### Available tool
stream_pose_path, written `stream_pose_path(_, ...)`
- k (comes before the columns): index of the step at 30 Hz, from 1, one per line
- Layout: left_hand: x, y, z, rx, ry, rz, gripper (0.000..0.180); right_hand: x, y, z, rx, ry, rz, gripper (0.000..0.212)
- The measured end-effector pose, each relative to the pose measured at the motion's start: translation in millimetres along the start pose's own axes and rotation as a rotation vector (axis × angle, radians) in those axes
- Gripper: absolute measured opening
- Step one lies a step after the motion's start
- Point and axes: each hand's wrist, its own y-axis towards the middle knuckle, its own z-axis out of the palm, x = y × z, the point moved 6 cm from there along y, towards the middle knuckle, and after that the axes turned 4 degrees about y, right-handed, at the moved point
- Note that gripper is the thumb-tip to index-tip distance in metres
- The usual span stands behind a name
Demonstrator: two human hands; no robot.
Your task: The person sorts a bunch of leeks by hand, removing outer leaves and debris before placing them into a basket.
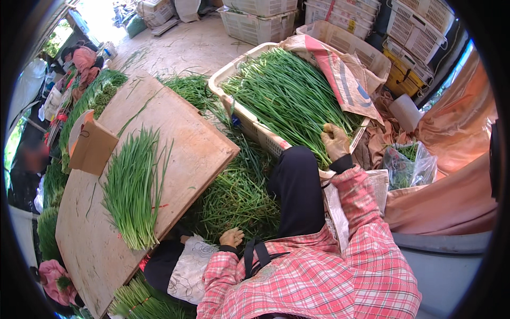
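From my remote seat I see the right hand [336,142] bent-fingered on the near end of the long green stalks [292,87], though I cannot tell whether it pinches any of them. These stalks fill the pale plastic crate [221,89] in front of the person, lying lengthwise, with a printed sack [340,74] draped over the far right side. The left hand [231,237] is low by the lap with its fingers curled, next to a heap of loose leaves [239,196]; I cannot make out whether it holds anything. To the left, a tilted wooden bench [191,135] carries a loose bunch of greens [132,191], with a thin red strip [159,207] at its right edge and a cardboard box [94,148] beyond. Right of the crate I find a clear plastic bag [410,166] with greens inside; farther off, stacked crates [260,27] and a co-worker [85,59] in pink
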Motion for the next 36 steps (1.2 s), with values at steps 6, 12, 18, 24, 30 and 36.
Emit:
stream_pose_path(6, 7.1, 5.3, -11.8, -0.104, 0.053, -0.005, 0.035, -40.2, 28.0, -8.0, 0.163, -0.671, -0.172, 0.056)
stream_pose_path(12, 52.3, 68.1, -47.9, 0.048, 0.014, -0.218, 0.036, -112.2, 79.1, -3.8, 0.119, -0.668, -0.206, 0.041)
stream_pose_path(18, 22.3, 17.4, -26.2, -0.04, 0.055, -0.162, 0.037, -141.4, 88.9, -1.6, 0.313, -0.566, -0.011, 0.095)
stream_pose_path(24, 24.2, 12.6, -23.0, -0.072, 0.044, -0.177, 0.036, -129.8, 83.7, 8.9, 0.283, -0.548, 0.17, 0.119)
stream_pose_path(30, 28.4, 24.2, -25.1, -0.11, 0.025, -0.156, 0.038, -149.1, 95.8, 12.7, 0.337, -0.598, 0.339, 0.095)
stream_pose_path(36, 32.9, 27.3, -27.5, -0.046, -0.012, -0.156, 0.04, -98.1, 67.4, 17.6, 0.387, -0.842, 0.011, 0.089)
